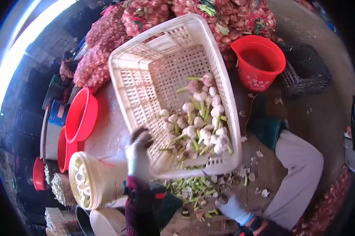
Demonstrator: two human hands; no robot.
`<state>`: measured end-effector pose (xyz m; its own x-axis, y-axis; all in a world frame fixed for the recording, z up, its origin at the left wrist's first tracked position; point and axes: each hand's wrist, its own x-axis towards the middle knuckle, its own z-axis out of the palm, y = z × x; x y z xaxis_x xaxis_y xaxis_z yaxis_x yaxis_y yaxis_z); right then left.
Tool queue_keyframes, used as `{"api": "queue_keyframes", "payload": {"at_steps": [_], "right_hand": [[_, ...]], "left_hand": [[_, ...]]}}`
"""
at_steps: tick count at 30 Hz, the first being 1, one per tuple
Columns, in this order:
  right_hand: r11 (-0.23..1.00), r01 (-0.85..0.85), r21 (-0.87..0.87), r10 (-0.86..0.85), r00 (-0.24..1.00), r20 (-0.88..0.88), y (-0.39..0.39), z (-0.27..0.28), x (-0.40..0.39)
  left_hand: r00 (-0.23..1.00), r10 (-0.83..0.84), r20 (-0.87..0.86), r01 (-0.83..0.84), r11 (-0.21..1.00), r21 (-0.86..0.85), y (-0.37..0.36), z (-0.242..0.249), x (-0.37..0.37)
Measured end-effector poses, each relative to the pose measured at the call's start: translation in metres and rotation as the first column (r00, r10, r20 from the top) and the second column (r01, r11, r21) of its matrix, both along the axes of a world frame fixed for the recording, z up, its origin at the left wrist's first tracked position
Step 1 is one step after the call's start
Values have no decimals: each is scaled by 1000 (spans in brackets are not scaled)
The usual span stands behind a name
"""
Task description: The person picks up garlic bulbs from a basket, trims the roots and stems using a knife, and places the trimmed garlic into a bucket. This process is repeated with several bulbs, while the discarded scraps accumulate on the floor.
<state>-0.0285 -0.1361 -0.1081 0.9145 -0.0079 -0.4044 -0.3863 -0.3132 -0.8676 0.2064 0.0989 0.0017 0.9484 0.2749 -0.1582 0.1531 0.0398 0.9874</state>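
A white plastic crate (221, 84) stands tilted in the middle, with several garlic bulbs (207, 135) with short green stems heaped toward its near right side. My left hand (139, 153), in a pale glove with dark fingertips, has its fingers curled over the crate's left rim. Below the crate's near edge is my right hand (233, 208), gloved and closed around a thin dark tool (212, 183), apparently a blade; its handle is hidden in the palm. Cut green stems (191, 189) and papery skins lie on the floor between that hand and the crate.
Net sacks of garlic (146, 17) are piled behind the crate. A red bucket (260, 59) and a black crate (305, 69) stand at the back right. Red tubs (81, 116) and a cream bucket of pale pieces (83, 179) are at left. A person (66, 69) is far left.
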Motion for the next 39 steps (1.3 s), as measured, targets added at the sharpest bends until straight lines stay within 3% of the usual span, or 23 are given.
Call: {"api": "queue_keyframes", "payload": {"at_steps": [1,2,3,4,5,7,8,9,11,12,13,14,15,16,17,20,24,27,29,31,32,35,39], "right_hand": [[999,47,19,-48,998,27,1,-20,-6],[999,-24,-23,22,995,-100,-4,-14,-5],[997,47,-54,-58,973,-223,-5,8,4],[986,141,-92,-142,990,1,4,-6,3],[966,235,-110,-205,952,229,13,-21,-4],[995,62,-74,-49,983,175,0,-30,-5],[963,212,166,-201,976,-79,-2,-22,-3],[962,222,161,-209,974,-91,-6,-17,4],[929,284,238,-257,956,-139,-12,-7,13],[922,285,263,-234,949,-209,-13,-8,10],[918,287,273,-235,950,-206,-14,-4,13],[944,262,201,-227,957,-180,-16,2,18],[963,236,128,-216,964,-152,-16,9,17],[956,220,192,-165,950,-267,-11,-29,-11],[941,290,173,-218,913,-345,-7,-23,-10],[996,65,64,-66,998,10,-24,24,19],[982,-39,-186,113,904,413,-25,53,16],[930,-175,-324,316,830,459,-20,68,1],[907,-243,-344,390,791,471,-17,73,-9],[881,-298,-367,454,747,486,-16,74,-14],[873,-320,-368,474,733,487,-16,74,-18],[863,-349,-366,497,717,489,-13,63,-22],[856,-355,-376,507,720,475,-16,44,-16]], "left_hand": [[990,-117,-81,116,993,-19,-12,-29,27],[967,-221,-126,228,972,46,-32,-51,51],[938,-254,-237,296,942,159,-35,-96,85],[906,-282,-317,371,888,273,-55,-113,106],[901,-260,-347,409,773,484,-68,-141,133],[928,-75,-365,358,452,817,-91,-181,158],[884,-7,-467,453,257,854,-104,-177,164],[878,-15,-478,465,256,847,-97,-195,172],[912,-153,-380,403,503,765,-57,-236,185],[922,-311,-229,380,621,686,-37,-245,180],[937,-245,-250,341,800,493,-62,-184,153],[942,-262,-209,315,905,287,-58,-167,137],[949,-270,-161,283,957,64,-51,-150,117],[943,-314,-112,313,949,-27,-54,-121,87],[935,-349,-59,341,933,-116,-62,-91,54],[940,-298,-168,266,946,-188,-60,-42,-39],[916,-363,-172,340,929,-148,-53,-2,-145],[917,-353,-185,284,904,-318,-44,14,-203],[944,-302,-131,251,918,-307,-41,19,-226],[937,-265,-226,297,948,118,-34,20,-242],[934,-293,-204,331,924,193,-29,15,-249],[954,-253,-163,278,948,157,-27,8,-259],[934,-296,-202,342,905,254,-19,-17,-257]]}}
